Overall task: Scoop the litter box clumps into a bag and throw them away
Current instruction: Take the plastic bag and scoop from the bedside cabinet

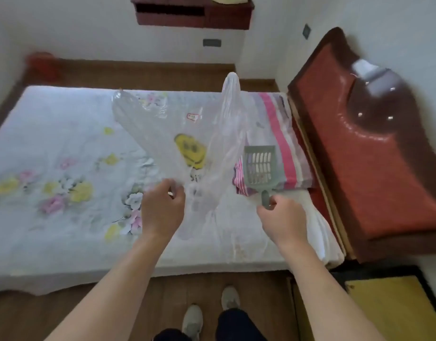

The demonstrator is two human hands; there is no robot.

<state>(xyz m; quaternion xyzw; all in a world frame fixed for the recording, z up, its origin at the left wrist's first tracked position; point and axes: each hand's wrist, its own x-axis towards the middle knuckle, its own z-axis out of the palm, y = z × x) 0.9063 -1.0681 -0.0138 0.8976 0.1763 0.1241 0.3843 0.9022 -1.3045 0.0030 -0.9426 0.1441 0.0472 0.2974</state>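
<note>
bag (189, 148): thin clear plastic with a yellow smiley print. It's up in the air over the bed (52, 134), puffed out and flapping, with one handle loop sticking straight up.
left hand (161, 207): your fingers are curled in, pinching a bunch of the bag's film low down.
scoop (260, 166): grey slotted plastic. Its head points away from you, above the striped cloth (288, 143) at the bed's right end.
right hand (283, 217): fingers wrapped round the very end of the scoop's handle.
how it'll handle: I'd guess the bag is nearly weightless, floppy and a bit slippery, and it won't stay open by itself. The scoop looks stiff and light.
where to grab: go for the bag's handle loops or rim so the mouth stays wide. Choke up on the scoop handle for control.
litter box: not in view here.
</note>
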